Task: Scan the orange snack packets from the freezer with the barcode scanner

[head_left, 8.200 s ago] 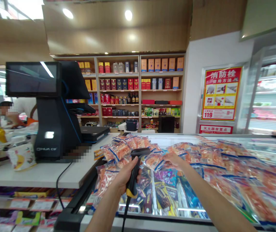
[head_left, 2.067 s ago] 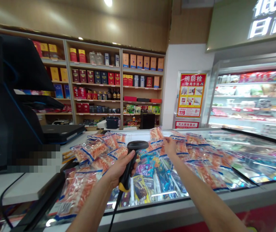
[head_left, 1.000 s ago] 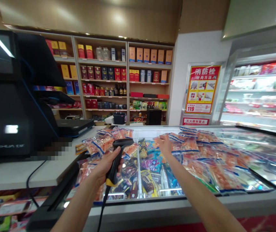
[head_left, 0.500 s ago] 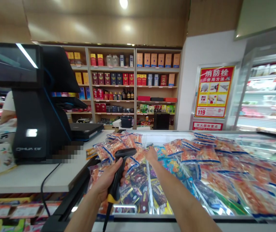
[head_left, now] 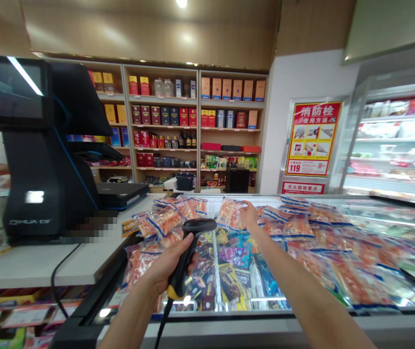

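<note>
Now R hand [head_left: 249, 215] has a pack [head_left: 227, 213] up by scanner [head_left: 183, 266].
Was at pile [head_left: 171, 219] on L a sec ago; now fingers pinch pack's R edge, over freezer [head_left: 229, 330]. L hand [head_left: 171, 265] still wrapped round scanner handle.

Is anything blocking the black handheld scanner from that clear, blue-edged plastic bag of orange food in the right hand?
Nothing visible stands between the scanner, in the left hand, and the bag, held by the right hand.
</note>
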`<state>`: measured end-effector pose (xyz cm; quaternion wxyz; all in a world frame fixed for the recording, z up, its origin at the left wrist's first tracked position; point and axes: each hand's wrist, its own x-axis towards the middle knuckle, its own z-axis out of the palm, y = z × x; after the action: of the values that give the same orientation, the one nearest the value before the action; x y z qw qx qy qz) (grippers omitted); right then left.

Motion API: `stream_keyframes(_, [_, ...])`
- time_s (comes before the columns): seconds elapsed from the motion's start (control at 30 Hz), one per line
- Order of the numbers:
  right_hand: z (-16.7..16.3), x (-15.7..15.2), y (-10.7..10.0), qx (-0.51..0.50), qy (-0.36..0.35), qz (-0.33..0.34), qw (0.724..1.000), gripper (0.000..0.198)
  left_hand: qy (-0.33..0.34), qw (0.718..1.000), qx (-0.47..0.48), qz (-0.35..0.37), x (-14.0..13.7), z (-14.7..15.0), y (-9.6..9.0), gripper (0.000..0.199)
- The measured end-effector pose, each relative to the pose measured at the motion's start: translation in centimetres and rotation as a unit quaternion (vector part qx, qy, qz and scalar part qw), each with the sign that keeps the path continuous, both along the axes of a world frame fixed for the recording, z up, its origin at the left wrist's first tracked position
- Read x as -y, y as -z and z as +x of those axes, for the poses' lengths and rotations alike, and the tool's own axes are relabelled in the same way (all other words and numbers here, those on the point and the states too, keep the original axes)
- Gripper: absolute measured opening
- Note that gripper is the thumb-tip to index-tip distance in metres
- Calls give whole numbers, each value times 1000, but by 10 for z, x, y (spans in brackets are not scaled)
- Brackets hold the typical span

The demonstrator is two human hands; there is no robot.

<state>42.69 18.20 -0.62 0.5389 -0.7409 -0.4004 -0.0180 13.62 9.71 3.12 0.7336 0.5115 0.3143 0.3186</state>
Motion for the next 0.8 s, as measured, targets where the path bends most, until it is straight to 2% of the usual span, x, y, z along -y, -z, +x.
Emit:
stream_keyframes(0.2, [24,14,-6,1,2,50,999,39,34,999,4,10,5,13,-1,36])
stream_keyframes(0.4, [28,22,-10,2,4,47,999,39,46,999,1,23,7,18,-3,36])
stream_keyframes(0.5, [26,28,-11,33,12,4,999,38,37,999,-11,19,8,21,-4,37])
stream_keyframes(0.6, [25,36,-9,98,15,-72,993,38,30,999,-16,15,7,23,-4,37])
stream_keyframes(0.7, [20,44,-4,179,41,-133,974,37,33,999,-15,12,4,23,-2,37])
stream_keyframes(0.77, [12,50,4,251,61,-148,955,35,36,999,-14,10,3,23,0,36])
stream_keyframes(0.8, [6,52,8,295,47,-156,942,35,37,999,-11,9,1,23,1,36])
